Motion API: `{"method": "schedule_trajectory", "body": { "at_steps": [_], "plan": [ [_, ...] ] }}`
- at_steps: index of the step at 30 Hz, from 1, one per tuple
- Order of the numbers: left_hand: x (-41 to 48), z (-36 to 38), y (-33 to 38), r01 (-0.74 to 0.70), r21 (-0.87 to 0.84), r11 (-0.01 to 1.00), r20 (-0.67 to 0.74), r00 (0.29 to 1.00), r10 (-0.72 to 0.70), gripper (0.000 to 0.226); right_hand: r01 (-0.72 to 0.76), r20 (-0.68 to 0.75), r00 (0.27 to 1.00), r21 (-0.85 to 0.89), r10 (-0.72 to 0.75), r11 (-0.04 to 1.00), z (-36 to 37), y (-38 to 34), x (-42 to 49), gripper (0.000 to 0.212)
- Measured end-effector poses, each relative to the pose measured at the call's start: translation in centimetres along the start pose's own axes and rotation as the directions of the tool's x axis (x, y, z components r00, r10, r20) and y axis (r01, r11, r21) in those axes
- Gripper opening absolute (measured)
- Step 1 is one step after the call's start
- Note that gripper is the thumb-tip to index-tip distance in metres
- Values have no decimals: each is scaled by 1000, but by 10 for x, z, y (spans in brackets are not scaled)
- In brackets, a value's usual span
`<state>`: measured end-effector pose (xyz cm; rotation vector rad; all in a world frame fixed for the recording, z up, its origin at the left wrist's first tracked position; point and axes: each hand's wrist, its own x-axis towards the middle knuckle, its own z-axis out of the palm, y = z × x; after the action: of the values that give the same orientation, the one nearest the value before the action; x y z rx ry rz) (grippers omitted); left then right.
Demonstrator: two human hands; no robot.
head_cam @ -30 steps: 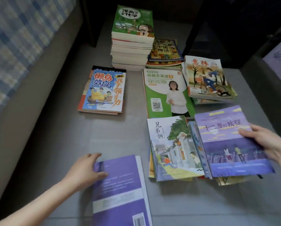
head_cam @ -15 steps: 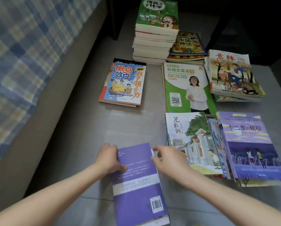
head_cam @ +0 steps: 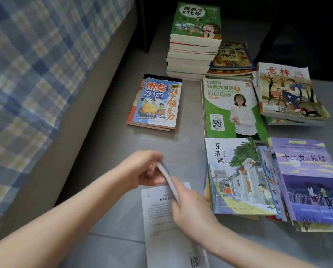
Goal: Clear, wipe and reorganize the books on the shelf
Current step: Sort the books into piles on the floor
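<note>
At lower centre of the frame we pinched the raised cover of the purple book [head_cam: 158, 215] with our left hand [head_cam: 142, 171]; our right hand [head_cam: 190, 206] touched it, its grip too blurred to tell; stacked books [head_cam: 192, 55] sat at upper centre

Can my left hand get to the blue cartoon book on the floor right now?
Probably yes, once freed. Nothing lies between the left hand and the blue cartoon book, and nothing sits on top of it, but that hand is holding up the cover of the purple book.
</note>
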<state>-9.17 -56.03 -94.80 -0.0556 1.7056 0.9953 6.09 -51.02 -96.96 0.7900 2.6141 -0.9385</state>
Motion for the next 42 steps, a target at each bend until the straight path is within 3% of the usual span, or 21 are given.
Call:
{"method": "schedule_trajectory", "body": {
  "at_steps": [2,3,5,6,8,11,15,16,17,19,21,24,28,32,34,36,40,42],
  "plan": [
    [-1,-10,5,-5,-139,990,37,999,10,58,-54,-98,992,254,81,966,-18,12,10,20],
    [1,-15,3,-37,-112,993,-4,999,37,63,-106,-92,982,442,163,891,-27,18,14,13],
    [9,-23,-13,-70,9,997,-136,988,71,59,-196,29,962,764,270,615,-46,29,17,14],
    [13,-26,-23,-45,50,998,-190,980,54,52,-222,87,957,835,278,503,-53,34,18,14],
    [24,-31,-48,21,81,996,-247,969,0,37,-230,119,957,867,264,442,-61,41,18,14],
    [35,-32,-79,131,76,988,-262,959,-107,25,-235,123,956,863,266,447,-56,51,19,14],
    [40,-17,-111,220,-103,970,-130,964,-232,22,-318,210,935,853,287,414,-37,57,16,11],
    [43,-13,-119,219,-104,970,-120,966,-231,18,-332,209,935,803,288,495,-28,57,14,9],
    [45,-10,-124,204,-106,973,-125,968,-217,11,-330,176,940,687,292,647,-19,59,12,6],
    [47,-4,-128,171,-125,977,-160,969,-190,6,-311,102,950,365,295,877,3,66,10,7],
    [50,-1,-128,149,-80,985,-217,962,-164,16,-304,65,953,202,297,931,19,72,9,17],
    [50,1,-124,161,9,987,-230,961,-155,32,-328,68,945,150,321,933,28,76,11,22],
    [48,1,-129,109,-67,992,-120,986,-116,35,-331,62,943,144,326,932,12,71,9,20],
    [43,-2,-127,39,-140,989,-25,999,-43,28,-171,-220,944,309,245,936,-45,54,20,16],
    [42,-3,-118,-14,-46,999,-84,996,10,23,-61,-303,917,538,261,841,-75,44,38,8],
    [39,-5,-99,-90,49,995,-158,983,97,19,4,-297,914,687,275,727,-97,35,64,9],
    [33,-27,-54,-224,186,957,-274,923,269,16,49,-255,938,764,232,643,-125,11,132,8],
    [29,-40,-36,-250,238,939,-302,899,316,16,60,-269,941,731,207,680,-135,0,164,32]
  ]
}}
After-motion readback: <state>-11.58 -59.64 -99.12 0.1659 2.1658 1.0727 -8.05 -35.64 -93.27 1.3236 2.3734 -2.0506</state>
